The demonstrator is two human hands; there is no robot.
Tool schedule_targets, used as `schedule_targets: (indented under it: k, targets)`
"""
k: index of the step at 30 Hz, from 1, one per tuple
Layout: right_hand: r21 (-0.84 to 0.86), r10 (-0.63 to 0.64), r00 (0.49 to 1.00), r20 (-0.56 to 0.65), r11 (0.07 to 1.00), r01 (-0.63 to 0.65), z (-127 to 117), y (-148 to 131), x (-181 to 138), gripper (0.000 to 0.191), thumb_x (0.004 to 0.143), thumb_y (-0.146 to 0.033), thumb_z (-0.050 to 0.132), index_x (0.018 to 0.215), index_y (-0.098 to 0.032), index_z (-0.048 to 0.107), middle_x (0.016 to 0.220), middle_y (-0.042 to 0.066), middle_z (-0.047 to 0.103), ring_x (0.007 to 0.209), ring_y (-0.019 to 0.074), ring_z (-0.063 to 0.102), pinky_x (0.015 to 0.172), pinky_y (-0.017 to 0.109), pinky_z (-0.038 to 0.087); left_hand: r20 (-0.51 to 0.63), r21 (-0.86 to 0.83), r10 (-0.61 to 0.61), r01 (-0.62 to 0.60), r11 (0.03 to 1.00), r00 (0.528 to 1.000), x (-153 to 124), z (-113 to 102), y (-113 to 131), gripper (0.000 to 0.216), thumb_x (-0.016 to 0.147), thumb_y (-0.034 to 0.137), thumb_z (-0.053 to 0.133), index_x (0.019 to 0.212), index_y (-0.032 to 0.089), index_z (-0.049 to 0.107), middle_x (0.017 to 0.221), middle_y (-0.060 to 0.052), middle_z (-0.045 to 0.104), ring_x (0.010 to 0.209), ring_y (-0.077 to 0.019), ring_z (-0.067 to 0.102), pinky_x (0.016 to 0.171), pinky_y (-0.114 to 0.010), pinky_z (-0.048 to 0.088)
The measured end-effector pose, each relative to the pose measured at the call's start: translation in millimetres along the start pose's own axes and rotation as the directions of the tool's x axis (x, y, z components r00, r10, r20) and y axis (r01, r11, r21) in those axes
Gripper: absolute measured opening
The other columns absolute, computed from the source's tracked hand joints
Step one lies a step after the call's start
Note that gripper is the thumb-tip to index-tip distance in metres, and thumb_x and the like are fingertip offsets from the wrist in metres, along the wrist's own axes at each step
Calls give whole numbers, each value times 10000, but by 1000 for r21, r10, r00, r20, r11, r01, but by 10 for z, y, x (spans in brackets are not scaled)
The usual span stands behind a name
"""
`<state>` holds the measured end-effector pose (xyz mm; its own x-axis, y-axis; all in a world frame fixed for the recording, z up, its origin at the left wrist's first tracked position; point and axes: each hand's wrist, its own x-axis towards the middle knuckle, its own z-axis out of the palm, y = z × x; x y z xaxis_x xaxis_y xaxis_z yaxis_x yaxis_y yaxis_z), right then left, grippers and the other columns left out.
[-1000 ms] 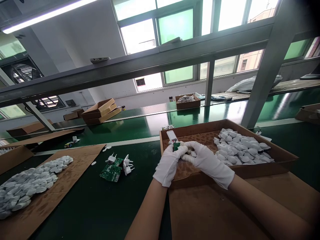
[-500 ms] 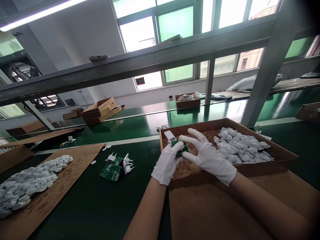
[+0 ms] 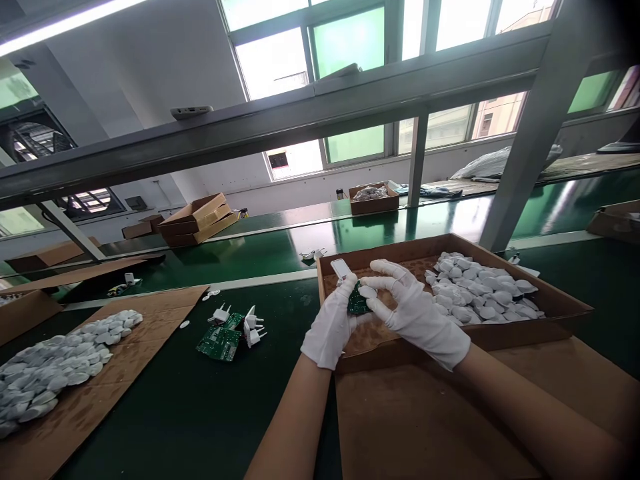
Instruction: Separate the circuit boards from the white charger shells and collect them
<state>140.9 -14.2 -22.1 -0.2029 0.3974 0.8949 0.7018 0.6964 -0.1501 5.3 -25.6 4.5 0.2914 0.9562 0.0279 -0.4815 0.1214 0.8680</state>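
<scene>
My left hand, in a white glove, is closed around the edge of a green circuit board over the left part of a cardboard tray. A white rectangular piece sticks up past the left fingertips; whether it is joined to the board I cannot tell. Gloved too, my right hand pinches a small white oval disc between thumb and fingers, right at the board's face. Many white rounded pieces lie heaped in the tray's right part.
Green circuit boards with white plugs lie left of my hands. Loose white discs are near a cardboard sheet bearing more white pieces. A metal frame crosses above the green work surface.
The small white disc now shows between my right thumb and fingers, against the board. My right fingers have drawn closer together. The view has shifted slightly.
</scene>
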Motion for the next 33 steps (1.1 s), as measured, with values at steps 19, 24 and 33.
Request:
schedule_targets:
  k: [19,24,33]
  targets:
    - [354,314,787,531,762,-543,-179,-56,77,587,814,-562,338,1241,-162,379,914,87,603,839,209,575,782,381,473,-62,263,222,-198,944,973,-5,15,-30,359,554,254,733,849,143,563,728,0,573,631,-112,539,587,-251,471]
    - [436,282,739,611,659,-612,-167,-69,90,520,826,-532,349,1214,-187,388,1016,82,568,696,149,564,606,291,502,15,185,135,-136,973,991,1,-29,-25,333,562,239,737,830,141,566,721,2,573,610,-94,529,577,-226,468]
    - [488,290,641,710,454,-746,-140,-72,133,554,813,-530,387,1246,-185,373,690,21,613,532,135,573,509,268,501,-144,113,123,-107,988,982,50,-32,-68,368,673,429,623,919,156,600,825,-41,621,797,-166,565,635,-228,448]
